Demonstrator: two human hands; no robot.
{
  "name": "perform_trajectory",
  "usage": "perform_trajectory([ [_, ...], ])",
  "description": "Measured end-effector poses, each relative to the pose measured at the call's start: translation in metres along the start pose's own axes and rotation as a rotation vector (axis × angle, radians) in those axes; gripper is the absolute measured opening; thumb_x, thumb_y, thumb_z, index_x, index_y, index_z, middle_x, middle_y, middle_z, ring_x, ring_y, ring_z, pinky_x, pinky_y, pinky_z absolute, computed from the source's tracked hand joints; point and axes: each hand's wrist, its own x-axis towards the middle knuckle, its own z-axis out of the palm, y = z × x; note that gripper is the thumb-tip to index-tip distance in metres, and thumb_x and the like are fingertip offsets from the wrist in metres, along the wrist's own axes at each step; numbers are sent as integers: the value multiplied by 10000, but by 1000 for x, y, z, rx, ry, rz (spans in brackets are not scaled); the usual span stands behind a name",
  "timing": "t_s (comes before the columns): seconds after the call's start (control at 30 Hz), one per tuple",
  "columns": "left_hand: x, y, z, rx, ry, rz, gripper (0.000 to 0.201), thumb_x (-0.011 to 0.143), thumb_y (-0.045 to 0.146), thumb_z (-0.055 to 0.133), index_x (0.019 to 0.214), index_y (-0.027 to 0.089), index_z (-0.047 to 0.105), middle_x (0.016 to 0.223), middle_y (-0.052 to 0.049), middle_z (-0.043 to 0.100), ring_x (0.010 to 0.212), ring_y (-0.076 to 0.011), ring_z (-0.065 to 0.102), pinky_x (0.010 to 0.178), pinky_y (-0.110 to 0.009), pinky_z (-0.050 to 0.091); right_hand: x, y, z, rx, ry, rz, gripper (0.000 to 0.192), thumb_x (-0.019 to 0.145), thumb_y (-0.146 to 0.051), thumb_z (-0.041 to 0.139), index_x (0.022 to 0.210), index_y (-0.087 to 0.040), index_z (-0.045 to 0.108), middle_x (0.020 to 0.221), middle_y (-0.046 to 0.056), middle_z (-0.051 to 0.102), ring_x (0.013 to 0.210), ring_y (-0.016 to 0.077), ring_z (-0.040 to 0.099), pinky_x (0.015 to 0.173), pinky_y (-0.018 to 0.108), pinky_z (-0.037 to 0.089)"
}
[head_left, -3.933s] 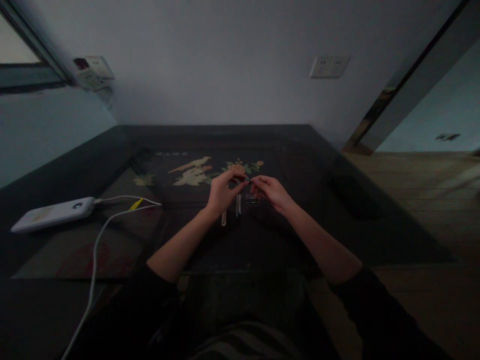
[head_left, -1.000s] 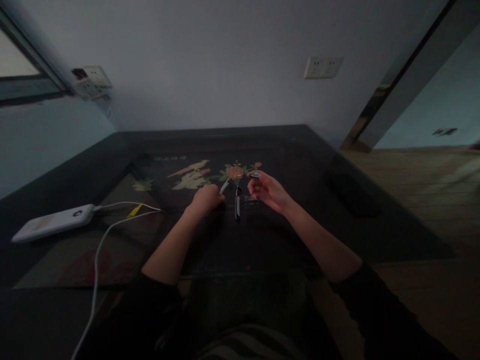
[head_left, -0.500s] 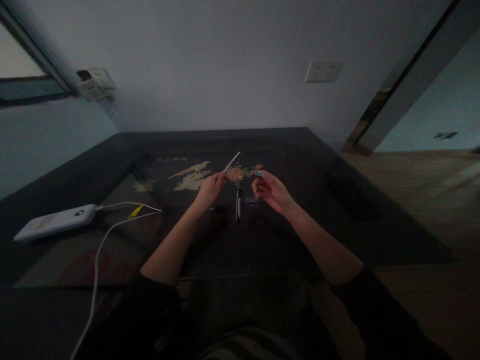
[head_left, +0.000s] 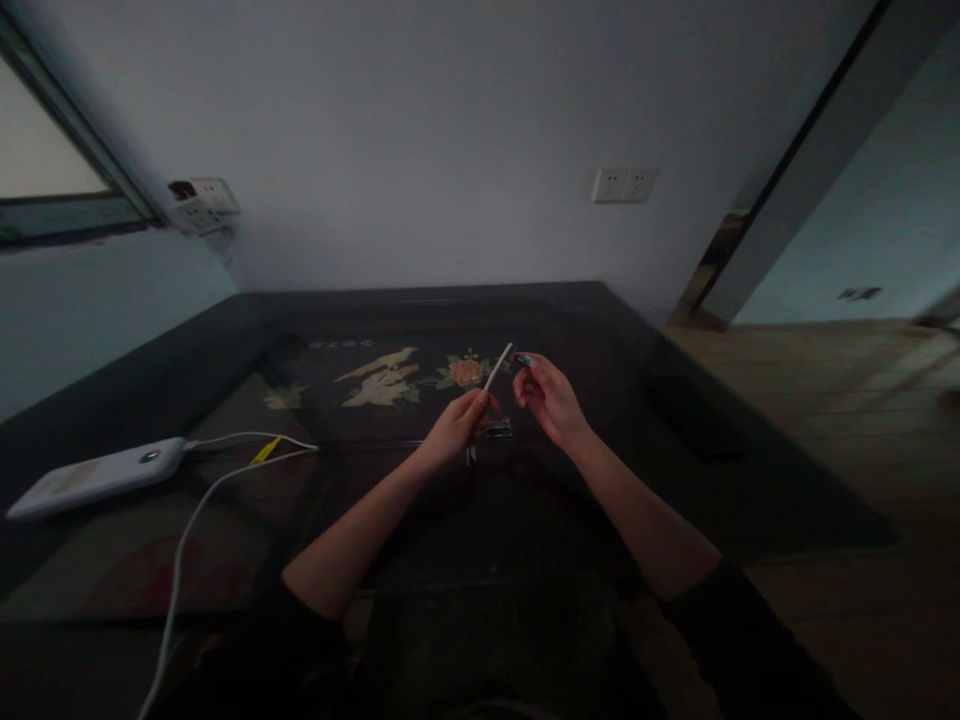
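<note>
At frame centre, the left hand (head_left: 456,428) pinches a thin white stick (head_left: 498,368). Just right, the right hand (head_left: 547,400) pinches a small teal piece (head_left: 523,358) above the dark tabletop (head_left: 585,320).

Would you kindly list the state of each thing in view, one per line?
Left hand: grip closed on a thin white stick, held tilted above the table.
Right hand: pinching a small teal piece at the stick's tip.
Power bank: lying flat, white cable plugged in.
Small clear item: resting on the table.
</note>
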Motion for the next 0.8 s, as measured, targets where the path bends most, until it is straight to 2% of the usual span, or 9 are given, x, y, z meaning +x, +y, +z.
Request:
perform_trajectory([
  [0.3, 0, -2, 2, -18, -22, -20, 469, 824, 647, 519, 860, 181, 488, 530, 97, 274, 401, -48, 200, 393, -189, 136, -1, -3, 2, -14, 21, 21, 409, 760, -505, 702, 999, -205, 562, 569, -50, 558, 478, 91, 458, 457, 227, 335],
  [0.8, 3, -6, 1, 12, 15, 2, 492, 793, 667, 546, 814, 181, 471, 511, 103, 270, 397, -45, 213, 388, -186, 140, -2, -2, 3, 1, 3, 29, 428, 735, -519, 721, 974, -195, 574, 571, -48, 542, 485, 90, 450, 456, 224, 340],
])
